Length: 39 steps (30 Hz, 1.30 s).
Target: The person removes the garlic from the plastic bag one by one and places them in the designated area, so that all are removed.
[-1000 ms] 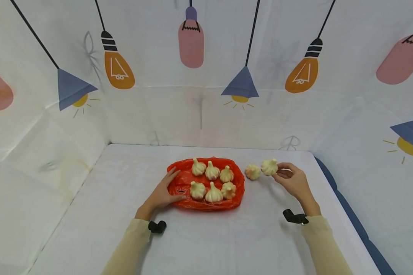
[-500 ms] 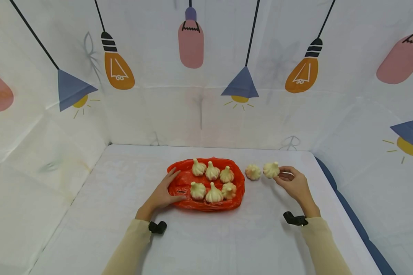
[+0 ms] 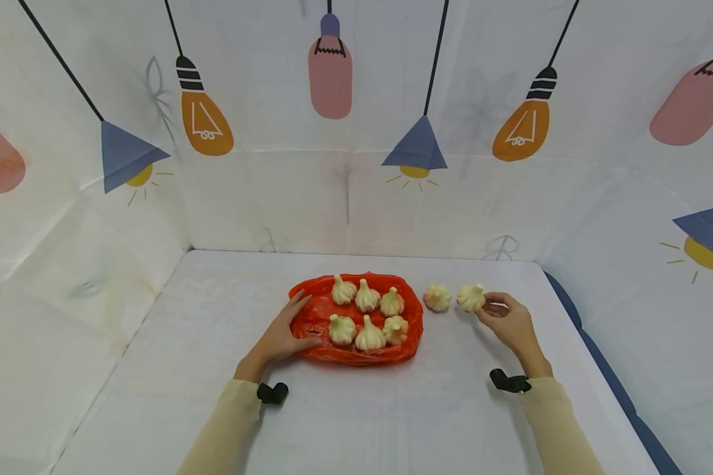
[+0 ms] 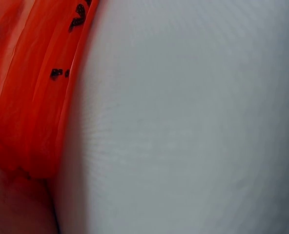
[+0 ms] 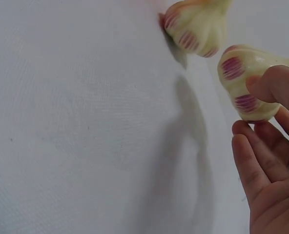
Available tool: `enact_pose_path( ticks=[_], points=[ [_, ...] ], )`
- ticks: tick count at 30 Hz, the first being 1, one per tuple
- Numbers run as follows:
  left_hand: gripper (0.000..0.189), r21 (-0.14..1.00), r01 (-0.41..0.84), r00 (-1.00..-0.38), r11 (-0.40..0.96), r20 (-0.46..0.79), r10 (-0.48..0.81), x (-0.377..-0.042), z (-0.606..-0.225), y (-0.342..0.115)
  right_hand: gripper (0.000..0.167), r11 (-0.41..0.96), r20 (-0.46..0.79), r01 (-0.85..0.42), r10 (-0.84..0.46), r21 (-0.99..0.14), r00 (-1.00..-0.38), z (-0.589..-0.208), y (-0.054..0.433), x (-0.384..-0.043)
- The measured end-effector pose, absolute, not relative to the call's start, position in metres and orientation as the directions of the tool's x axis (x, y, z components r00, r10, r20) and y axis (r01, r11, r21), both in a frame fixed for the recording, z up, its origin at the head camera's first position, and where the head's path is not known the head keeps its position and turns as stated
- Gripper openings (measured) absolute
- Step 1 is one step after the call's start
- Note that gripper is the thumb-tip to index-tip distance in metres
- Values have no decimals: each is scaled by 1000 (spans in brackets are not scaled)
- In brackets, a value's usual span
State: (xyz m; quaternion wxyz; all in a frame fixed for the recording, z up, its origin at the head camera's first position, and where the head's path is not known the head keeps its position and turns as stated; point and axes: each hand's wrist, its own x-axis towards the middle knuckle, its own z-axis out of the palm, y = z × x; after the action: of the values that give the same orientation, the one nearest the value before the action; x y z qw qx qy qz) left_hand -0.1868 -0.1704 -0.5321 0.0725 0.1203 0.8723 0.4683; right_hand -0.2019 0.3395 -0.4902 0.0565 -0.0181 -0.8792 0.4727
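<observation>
My left hand (image 3: 279, 340) rests on the left side of a red plastic bag (image 3: 315, 307), thumb and fingers spread apart along its edge. Two rows of garlic bulbs, including a front one (image 3: 370, 335), lie in the spread bag. To the right, my right hand (image 3: 508, 323) pinches a garlic bulb (image 5: 244, 80) between thumb and fingertips, just above the table. Another garlic bulb (image 3: 436, 298) sits on the table between that bulb and the bag. In the left wrist view the bag (image 4: 37, 97) fills the left side, with little of the hand showing.
A white table (image 3: 344, 415) lies under everything. White sheets printed with lamps (image 3: 416, 142) hang behind and at both sides. A blue edge (image 3: 606, 376) runs along the table's right side. Each wrist carries a small black camera (image 3: 272, 394).
My right hand has moved slightly right and nearer with the garlic bulb, widening the space to the loose bulb. The left hand and the bag have stayed put.
</observation>
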Motion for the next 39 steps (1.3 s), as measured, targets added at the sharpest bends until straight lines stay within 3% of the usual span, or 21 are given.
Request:
enact_pose_path(
  ticks=[39],
  points=[
    [104,835,139,-959,532,-21,283,-186,-530,-170,44,630,81,-7,90,-776,-993,-512,334,-212]
  ],
)
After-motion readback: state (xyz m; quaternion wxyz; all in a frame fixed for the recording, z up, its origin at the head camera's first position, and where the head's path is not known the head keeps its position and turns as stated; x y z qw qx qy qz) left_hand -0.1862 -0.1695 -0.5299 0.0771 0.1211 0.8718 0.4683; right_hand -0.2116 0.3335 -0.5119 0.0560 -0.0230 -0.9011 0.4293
